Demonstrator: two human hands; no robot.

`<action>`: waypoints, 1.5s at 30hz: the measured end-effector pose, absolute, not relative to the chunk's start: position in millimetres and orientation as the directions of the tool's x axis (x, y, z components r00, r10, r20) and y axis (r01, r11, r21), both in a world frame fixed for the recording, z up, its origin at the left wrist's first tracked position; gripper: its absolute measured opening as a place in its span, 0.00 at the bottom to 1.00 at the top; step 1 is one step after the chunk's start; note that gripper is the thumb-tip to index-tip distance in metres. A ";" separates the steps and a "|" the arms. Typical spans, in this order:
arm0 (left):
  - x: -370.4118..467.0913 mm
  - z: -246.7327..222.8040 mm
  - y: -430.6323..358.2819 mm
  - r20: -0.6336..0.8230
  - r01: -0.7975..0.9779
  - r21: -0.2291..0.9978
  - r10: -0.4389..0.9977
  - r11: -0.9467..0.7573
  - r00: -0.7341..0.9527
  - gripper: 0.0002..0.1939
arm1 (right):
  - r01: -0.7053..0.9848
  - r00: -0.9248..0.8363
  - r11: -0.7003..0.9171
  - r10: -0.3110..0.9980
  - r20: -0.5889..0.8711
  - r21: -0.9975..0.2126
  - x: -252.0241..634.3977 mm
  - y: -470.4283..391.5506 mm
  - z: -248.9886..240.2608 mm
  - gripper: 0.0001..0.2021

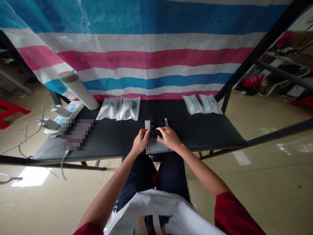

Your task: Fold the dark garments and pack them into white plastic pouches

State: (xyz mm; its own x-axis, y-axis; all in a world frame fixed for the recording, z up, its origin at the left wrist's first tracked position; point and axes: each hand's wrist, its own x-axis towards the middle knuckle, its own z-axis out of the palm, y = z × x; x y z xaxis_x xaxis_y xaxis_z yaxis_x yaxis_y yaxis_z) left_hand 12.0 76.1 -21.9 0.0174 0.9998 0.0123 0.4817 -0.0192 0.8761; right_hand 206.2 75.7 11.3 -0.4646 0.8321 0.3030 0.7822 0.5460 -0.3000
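At the near edge of a long black tabletop (117, 137), seen from the head camera, a person in a dark red-sleeved top is sitting with both bare hands working over a small, dark, soft-looking item (156, 125). That dark item is lying on top of a flat whitish rectangular pouch with dark printing (156, 149), which is poking out around it. The left hand (141, 141) is keeping thumb and fingers pretty narrow right at the dark item's left edge; can't really tell if it's pinching anything. The right hand (169, 137) is curling in from the other side, fingertips touching the dark item and a small gap showing between thumb and index, so no telling whether it's actually gripping.

Farther back, two silvery-white plump pouches (109, 108) are sitting side by side on the left, and two similar white printed pouches (211, 103) are leaning together on the right. Over at the left end, a tall white cylinder (79, 91) is standing tilted in the view beside a white power strip (77, 107), and a pixelated flat slab (79, 132) is lying nearby. Behind everything, a blue, white and pink striped plastic sheet (146, 58) is hanging.
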 end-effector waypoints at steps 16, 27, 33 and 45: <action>55.1 9.9 29.0 0.264 0.631 0.632 0.891 -0.449 0.369 0.10 | 0.766 -0.370 0.139 0.894 -0.254 -0.628 219.7 182.9 14.2 0.15; 90.1 3.6 34.2 -0.019 0.889 0.312 0.933 -0.336 0.360 0.21 | 0.510 -0.398 -0.036 0.876 -0.273 -0.859 246.6 167.0 21.1 0.06; 72.3 2.7 42.8 -0.116 0.919 0.290 0.943 -0.268 0.312 0.16 | -0.073 -0.176 -0.095 0.981 -0.081 -0.993 275.7 115.5 15.4 0.19; 61.3 5.8 51.5 0.047 0.841 0.495 0.973 -0.218 0.224 0.13 | -0.455 -0.143 -0.383 0.923 -0.358 -0.804 235.8 50.3 -9.0 0.12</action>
